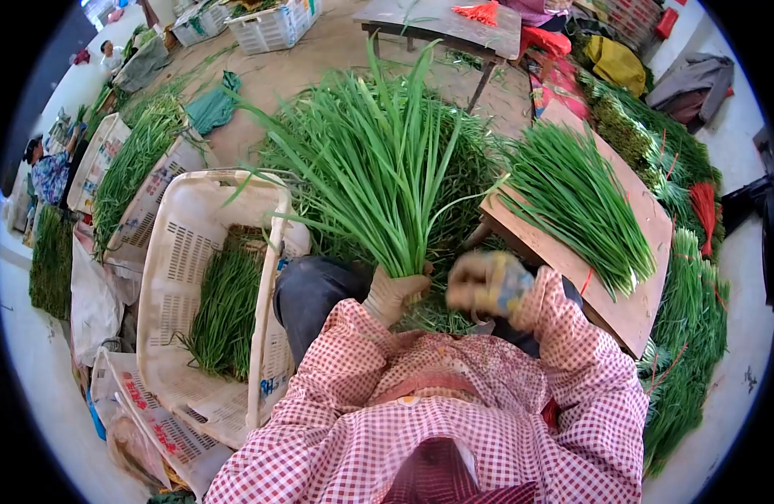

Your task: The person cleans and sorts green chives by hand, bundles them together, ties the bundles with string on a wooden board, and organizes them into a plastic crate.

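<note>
A bunch of long green leaves (387, 185) fans upward from my left hand (393, 294), whose gloved fingers are wrapped round its lower end. Just to the right, my right hand (490, 283) is gloved and smeared by motion; its fingers cannot be made out. Behind the bunch lies a big heap of loose green leaves (311, 168). On a small wooden board (634, 319) at my right rests a pile of green stalks (571, 197), its pale ends toward the lower right.
At my left stands a white plastic crate (173, 277) with some greens (227, 311) inside. Tied bundles (685, 353) line the right side, near red ties (703, 210). A low table (441, 23) stands ahead. Another person (49, 172) is at the far left.
</note>
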### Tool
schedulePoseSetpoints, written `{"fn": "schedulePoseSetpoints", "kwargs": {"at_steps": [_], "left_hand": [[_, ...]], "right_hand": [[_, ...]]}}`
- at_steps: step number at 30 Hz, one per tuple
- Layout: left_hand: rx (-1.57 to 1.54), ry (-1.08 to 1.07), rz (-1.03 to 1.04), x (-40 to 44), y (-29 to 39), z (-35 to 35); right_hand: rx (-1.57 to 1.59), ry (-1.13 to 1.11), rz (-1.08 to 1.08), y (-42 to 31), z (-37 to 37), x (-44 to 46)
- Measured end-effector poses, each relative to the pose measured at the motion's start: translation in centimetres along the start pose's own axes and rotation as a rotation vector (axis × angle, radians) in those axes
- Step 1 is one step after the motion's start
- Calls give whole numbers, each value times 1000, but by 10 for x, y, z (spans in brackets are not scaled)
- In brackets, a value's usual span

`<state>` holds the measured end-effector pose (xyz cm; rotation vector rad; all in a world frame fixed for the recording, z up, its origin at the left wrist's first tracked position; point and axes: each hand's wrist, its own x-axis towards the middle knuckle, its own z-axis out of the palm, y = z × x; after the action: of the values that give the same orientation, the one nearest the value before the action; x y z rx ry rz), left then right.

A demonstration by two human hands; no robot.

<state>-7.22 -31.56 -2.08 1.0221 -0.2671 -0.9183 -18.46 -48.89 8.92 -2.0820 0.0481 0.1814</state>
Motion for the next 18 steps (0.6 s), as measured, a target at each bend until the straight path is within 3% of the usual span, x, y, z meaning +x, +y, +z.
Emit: {"fn": "schedulePoseSetpoints", "kwargs": {"at_steps": [1, 2, 7, 10, 13, 14, 16, 17, 18], "left_hand": [[65, -18, -21, -3, 9, 4], [70, -25, -24, -3, 8, 6], [171, 6, 26, 0, 3, 6], [223, 9, 11, 0, 5, 5], [69, -20, -8, 0, 10, 1], [-68, -61, 1, 1, 11, 0], [-113, -45, 20, 2, 12, 1], [-149, -58, 15, 3, 12, 1], [-184, -70, 9, 2, 11, 1]], "right_hand": [[-75, 186, 126, -17, -6, 9], [-151, 303, 49, -23, -12, 20], [-196, 351, 124, -24, -19, 76], [-420, 351, -53, -2, -25, 93], [269, 252, 289, -13, -33, 86], [264, 247, 297, -19, -33, 82], [342, 445, 289, -23, -28, 73], [580, 339, 197, 10, -35, 77], [522, 481, 199, 5, -26, 74]]}}
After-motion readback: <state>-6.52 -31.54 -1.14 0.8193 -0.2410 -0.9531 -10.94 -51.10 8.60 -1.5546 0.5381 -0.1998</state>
